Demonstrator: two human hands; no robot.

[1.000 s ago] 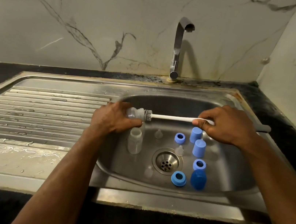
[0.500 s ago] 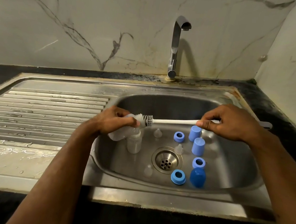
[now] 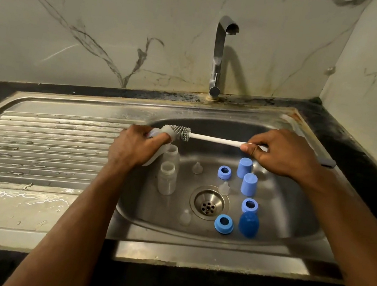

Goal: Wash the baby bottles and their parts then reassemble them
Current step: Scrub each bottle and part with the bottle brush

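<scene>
Over a steel sink [image 3: 265,242], the left hand [image 3: 130,149] holds a clear bottle [image 3: 156,155] in a closed grip, neck tilted up and right, while the right hand [image 3: 281,154] pinches the white handle of a brush [image 3: 215,139]. The brush lies nearly level — its bristled head just right of the bottle's mouth, apparently outside it. Pushing leftward along that line would likely drive the bristles in. Two more bottles [image 3: 167,178] stand below, blue caps [image 3: 248,185] to the right.
</scene>
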